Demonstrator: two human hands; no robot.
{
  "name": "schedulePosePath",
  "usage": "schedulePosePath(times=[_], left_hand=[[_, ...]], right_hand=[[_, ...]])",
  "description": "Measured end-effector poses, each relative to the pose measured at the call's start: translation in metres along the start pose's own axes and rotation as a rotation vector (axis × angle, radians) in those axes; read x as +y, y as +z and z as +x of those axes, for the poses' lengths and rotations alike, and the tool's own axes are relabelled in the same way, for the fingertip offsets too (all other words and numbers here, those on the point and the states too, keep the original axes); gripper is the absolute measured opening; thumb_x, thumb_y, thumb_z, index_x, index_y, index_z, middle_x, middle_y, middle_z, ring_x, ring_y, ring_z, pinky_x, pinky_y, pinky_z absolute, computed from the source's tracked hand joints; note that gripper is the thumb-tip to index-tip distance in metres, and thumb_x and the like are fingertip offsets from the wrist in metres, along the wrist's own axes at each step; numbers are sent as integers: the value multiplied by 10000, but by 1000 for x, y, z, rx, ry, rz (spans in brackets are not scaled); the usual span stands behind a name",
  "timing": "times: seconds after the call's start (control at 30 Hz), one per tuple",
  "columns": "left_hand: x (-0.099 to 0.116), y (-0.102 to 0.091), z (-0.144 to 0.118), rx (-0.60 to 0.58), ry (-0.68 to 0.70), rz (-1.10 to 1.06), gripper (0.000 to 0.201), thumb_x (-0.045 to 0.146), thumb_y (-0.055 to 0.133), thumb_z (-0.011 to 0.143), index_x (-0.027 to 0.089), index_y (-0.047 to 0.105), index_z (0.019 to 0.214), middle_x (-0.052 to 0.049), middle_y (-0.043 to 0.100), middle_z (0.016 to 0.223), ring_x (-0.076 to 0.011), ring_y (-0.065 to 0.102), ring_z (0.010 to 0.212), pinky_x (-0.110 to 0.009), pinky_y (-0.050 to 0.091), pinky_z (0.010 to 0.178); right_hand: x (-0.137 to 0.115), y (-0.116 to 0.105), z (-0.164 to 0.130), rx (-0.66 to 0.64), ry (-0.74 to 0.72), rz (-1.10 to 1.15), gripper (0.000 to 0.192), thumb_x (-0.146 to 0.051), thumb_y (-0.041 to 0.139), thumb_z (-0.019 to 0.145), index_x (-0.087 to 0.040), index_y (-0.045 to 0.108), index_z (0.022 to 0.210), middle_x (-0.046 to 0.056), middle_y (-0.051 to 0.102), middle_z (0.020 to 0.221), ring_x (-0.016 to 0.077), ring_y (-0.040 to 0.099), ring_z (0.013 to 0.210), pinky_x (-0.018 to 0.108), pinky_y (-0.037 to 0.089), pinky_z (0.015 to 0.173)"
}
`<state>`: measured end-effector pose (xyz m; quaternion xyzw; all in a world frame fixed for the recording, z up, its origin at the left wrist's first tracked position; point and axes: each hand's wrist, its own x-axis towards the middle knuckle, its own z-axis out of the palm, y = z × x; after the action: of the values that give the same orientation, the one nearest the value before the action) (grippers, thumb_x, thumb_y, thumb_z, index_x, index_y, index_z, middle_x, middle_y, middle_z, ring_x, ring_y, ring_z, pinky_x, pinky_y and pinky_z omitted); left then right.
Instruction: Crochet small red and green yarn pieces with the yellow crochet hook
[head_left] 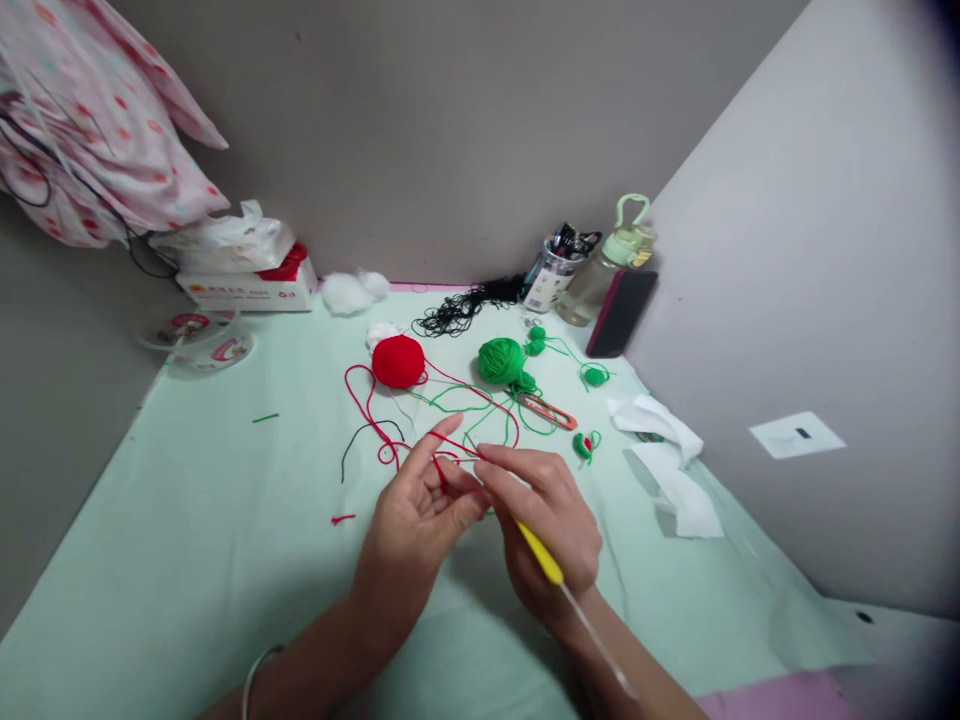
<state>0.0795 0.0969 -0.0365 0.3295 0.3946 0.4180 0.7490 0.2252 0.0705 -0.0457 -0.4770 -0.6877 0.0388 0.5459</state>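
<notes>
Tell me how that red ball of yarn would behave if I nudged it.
The round red ball of yarn would probably roll easily. It looks soft and light, so it would likely squash rather than break. Its loose red strand trails off, so it may unwind.

On the desk (187,560), two yarn balls (398,361) (501,360) lie side by side behind the hands; scissors (547,410) lie right of them, a tissue box (251,285) far left, a bottle (607,270) behind right.

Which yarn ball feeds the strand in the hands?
The red yarn ball: its red strand runs to the left hand; the green yarn ball sits to its right.
</notes>
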Motion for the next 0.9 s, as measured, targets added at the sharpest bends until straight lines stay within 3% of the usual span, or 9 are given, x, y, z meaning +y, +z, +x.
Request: schedulePosePath(times=[0.1,0.2,0.27,0.37,0.43,0.53,0.63,0.73,0.9], left_hand=[[7,-2,4,-87,-95,-88,533,282,851,844,212,696,1349,39,642,761,-122,601,746,-266,468,802],[15,-3,6,-76,-123,-125,404,278,859,833,229,771,1224,33,645,783,-110,596,738,-265,458,820],[18,-4,6,-70,-111,-117,360,283,858,833,238,791,1184,23,660,807,-116,599,747,-273,460,829],[18,-6,6,-51,-63,-67,319,309,830,865,248,798,1176,19,652,824,-128,600,780,-278,459,846],[15,-8,6,-27,-21,-31,315,316,814,888,256,790,1197,25,638,830,-128,592,803,-268,456,846],[11,-8,6,-19,23,-28,369,301,825,891,262,760,1252,31,637,812,-129,588,818,-259,464,851],[9,-6,5,-87,-59,-141,439,326,861,862,249,746,1279,21,652,819,-131,601,814,-266,491,854],[11,-4,6,-165,-205,-276,415,326,901,815,197,790,1194,1,669,852,-106,588,751,-246,507,791],[18,-4,7,-98,-169,-277,375,286,907,800,181,818,1149,23,623,746,-90,579,686,-212,487,720]], right_hand=[[3,0,2,36,202,289,266,-124,646,999,-296,802,1126,63,820,1050,208,749,924,359,613,799],[7,-1,5,53,447,617,185,-236,624,1036,-281,802,1058,35,797,966,161,728,780,304,613,715],[7,-2,5,53,517,742,185,-285,607,1048,-255,788,1034,40,781,942,156,722,725,293,611,664],[4,-4,4,48,497,738,215,-282,547,1072,-235,754,1038,56,783,945,172,734,730,312,621,660],[3,-6,1,24,410,598,232,-227,503,1082,-239,735,1083,58,786,979,167,735,750,319,627,692],[3,-7,-4,-84,115,242,287,-115,531,1042,-241,716,1223,78,785,1062,187,753,894,329,636,775],[3,-7,-9,-165,-117,-89,424,-54,626,979,-265,704,1338,107,760,1166,231,741,1072,344,639,841],[1,-7,-8,-129,-56,-77,442,-62,660,967,-311,721,1326,85,734,1192,219,727,1070,337,633,843],[2,-7,2,48,302,486,256,-168,558,1050,-274,781,1118,49,749,980,174,685,835,323,593,719]])
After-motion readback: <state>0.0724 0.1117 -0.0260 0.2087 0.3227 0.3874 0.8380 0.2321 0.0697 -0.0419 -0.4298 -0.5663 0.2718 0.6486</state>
